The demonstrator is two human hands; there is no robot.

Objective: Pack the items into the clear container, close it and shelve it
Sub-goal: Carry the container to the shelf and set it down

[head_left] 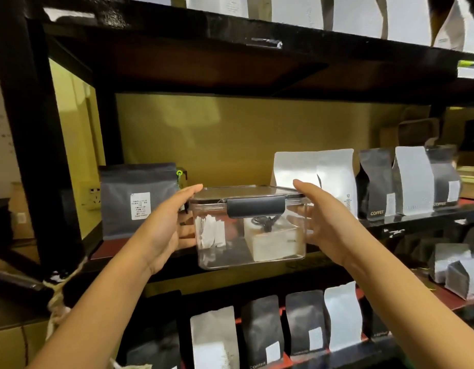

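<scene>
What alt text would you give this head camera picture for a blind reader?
Two hands, left hand and right hand, hold a closed clear container of small items at a black shelf, in the gap between a dark coffee bag and a white bag.

A tall black metal shelving rack (30, 134) fills the wall in front of me, its boards a dull reddish brown and its back panel a mustard-yellow sheet (230, 134). Matte grey, black and white stand-up coffee pouches (406, 182) line its tiers. To the left, a white wall socket (91, 196) sits in the dim, warm light beside brown cardboard boxes (9, 339).
</scene>
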